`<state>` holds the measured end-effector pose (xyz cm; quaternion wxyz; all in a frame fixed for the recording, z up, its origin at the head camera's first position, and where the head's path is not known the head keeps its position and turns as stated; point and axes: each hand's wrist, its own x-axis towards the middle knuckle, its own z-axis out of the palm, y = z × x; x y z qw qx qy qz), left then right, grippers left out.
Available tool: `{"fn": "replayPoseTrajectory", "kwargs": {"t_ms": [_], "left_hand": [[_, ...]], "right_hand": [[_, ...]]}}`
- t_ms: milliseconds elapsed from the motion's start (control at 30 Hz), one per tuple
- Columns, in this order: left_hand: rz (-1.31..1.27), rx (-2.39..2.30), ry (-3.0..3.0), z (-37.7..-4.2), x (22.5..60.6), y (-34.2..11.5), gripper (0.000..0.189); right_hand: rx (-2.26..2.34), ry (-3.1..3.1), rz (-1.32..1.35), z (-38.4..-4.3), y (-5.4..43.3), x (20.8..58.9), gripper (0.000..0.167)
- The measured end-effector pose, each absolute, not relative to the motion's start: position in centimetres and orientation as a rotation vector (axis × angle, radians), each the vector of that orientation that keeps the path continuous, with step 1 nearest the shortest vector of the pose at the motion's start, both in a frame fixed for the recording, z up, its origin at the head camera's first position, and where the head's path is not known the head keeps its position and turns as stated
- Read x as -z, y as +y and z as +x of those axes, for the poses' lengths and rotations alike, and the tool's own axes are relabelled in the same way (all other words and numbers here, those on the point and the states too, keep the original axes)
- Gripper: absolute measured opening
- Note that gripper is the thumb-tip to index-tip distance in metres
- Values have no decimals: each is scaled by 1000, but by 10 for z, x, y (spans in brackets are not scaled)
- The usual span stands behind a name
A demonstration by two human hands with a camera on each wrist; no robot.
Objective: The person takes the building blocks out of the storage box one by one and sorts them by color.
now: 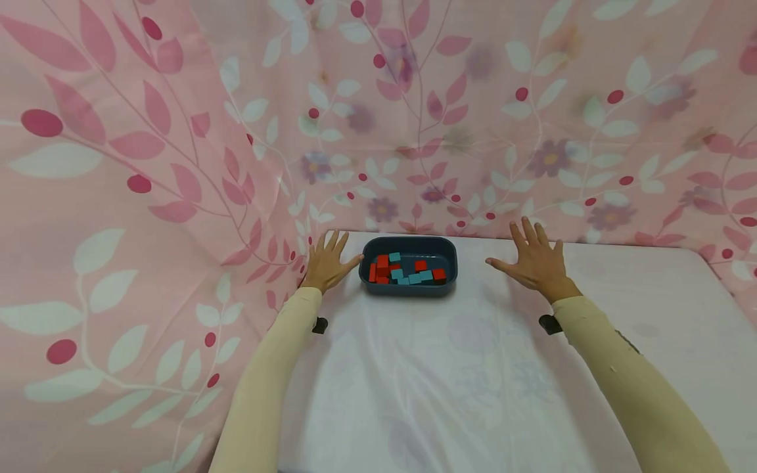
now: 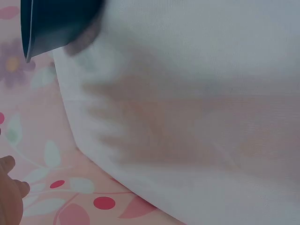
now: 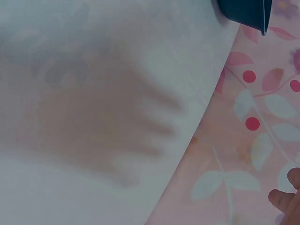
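Observation:
A dark blue-grey rectangular tub [image 1: 408, 290] stands near the table's far edge in the head view. Inside it lie several red blocks [image 1: 383, 261] and several light blue blocks [image 1: 415, 278], heaped mostly toward the left and front. My left hand [image 1: 325, 266] is just left of the tub, fingers spread, thumb pointing at its rim; whether the thumb touches cannot be told. Well to the right of the tub, my right hand [image 1: 537, 263] hovers with fingers spread and holds nothing. Each wrist view catches a corner of the tub [image 2: 61, 23] and a few fingertips.
A white cloth covers the table [image 1: 426, 381]. Pink curtains [image 1: 414, 131] with leaves and flowers hang behind it and along the left side, close to the left arm. Dark wrist-worn pieces [image 1: 550, 324] show under both sleeves. Hand shadows fall on the cloth.

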<state>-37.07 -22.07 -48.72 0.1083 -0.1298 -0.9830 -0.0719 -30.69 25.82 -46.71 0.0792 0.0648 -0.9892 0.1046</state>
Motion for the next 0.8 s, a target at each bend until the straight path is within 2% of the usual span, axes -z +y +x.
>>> {"fn": "replayPoseTrajectory", "kwargs": {"t_ms": [167, 267, 433, 500, 600, 800], "left_hand": [[-395, 231, -2877, -371, 486, -220, 87], [-417, 362, -2830, -371, 487, -219, 78], [-381, 1007, -2607, -370, 489, -211, 46], [-316, 1245, -2505, -368, 489, -206, 39], [-203, 1419, -2443, -366, 493, -198, 37], [-53, 1408, -2489, -362, 515, -182, 40]], "right_hand": [[-325, -2963, 190, -308, 258, 467, 108], [-390, -2936, 230, -309, 258, 469, 106], [-770, -2771, 423, -311, 246, 472, 83], [-926, -2679, 497, -312, 236, 473, 71], [-1073, -2565, 571, -315, 217, 474, 61], [-1176, -2533, 701, -321, 179, 482, 52]]}}
